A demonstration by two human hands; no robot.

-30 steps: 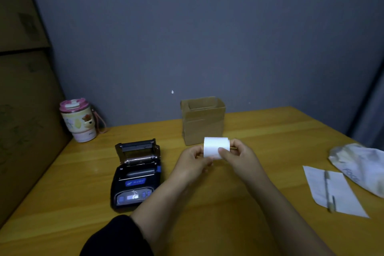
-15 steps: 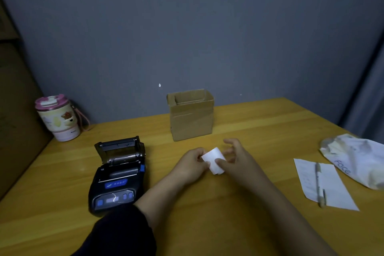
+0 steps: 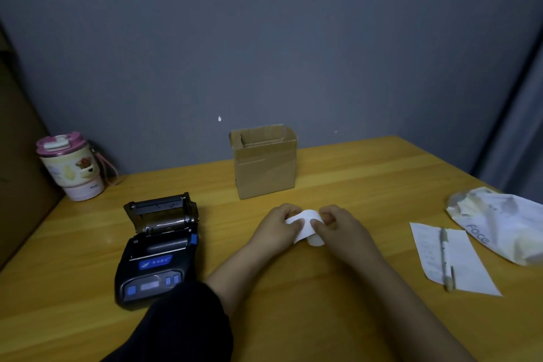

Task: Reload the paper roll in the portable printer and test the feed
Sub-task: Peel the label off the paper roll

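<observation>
A small white paper roll is held low over the wooden table, near its middle. My left hand pinches the roll's loose end on the left side. Gripping the roll's right side is my right hand, thumb on the paper. The black portable printer lies to the left with its lid tipped up and open, so its paper bay shows. Both hands are well to the right of the printer.
An open cardboard box stands behind the hands by the wall. A pink-lidded cup sits at the back left. On the right lie a paper slip with a pen on it and a crumpled white bag.
The roll has come down from chest height to just above the table. Its loose end is now peeled out between my hands. The view has shifted a little to the right.
</observation>
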